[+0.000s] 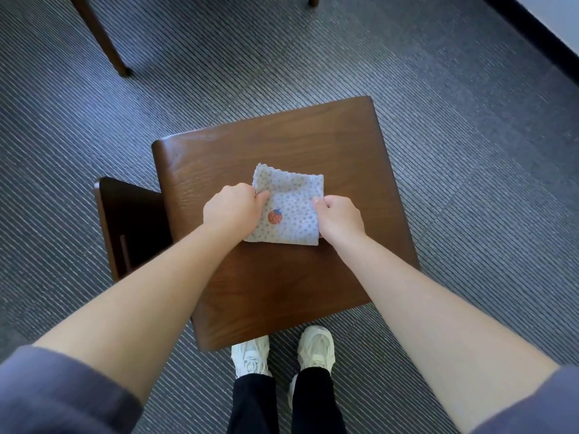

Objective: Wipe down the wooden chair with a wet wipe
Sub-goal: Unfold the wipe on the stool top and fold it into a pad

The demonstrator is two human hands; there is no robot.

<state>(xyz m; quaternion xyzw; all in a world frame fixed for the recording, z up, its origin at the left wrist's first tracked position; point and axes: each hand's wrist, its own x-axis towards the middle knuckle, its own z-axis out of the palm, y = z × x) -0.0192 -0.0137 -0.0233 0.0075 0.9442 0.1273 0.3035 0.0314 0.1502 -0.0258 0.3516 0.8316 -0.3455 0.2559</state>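
A dark wooden chair (313, 142) stands below me, its square seat facing up and its backrest (131, 220) dropping away at the left. A pale dotted wet wipe (293, 198) with a small red strawberry print lies folded flat on the middle of the seat. My left hand (233, 209) pinches the wipe's left edge. My right hand (340, 219) grips its right edge. Both hands rest on the seat, a short gap apart.
Grey ribbed carpet (454, 151) surrounds the chair. A wooden furniture leg (106, 42) stands at the upper left, and another leg tip (313, 0) shows at the top edge. A dark baseboard (539, 36) runs along the upper right. My white shoes (283, 352) stand at the seat's near edge.
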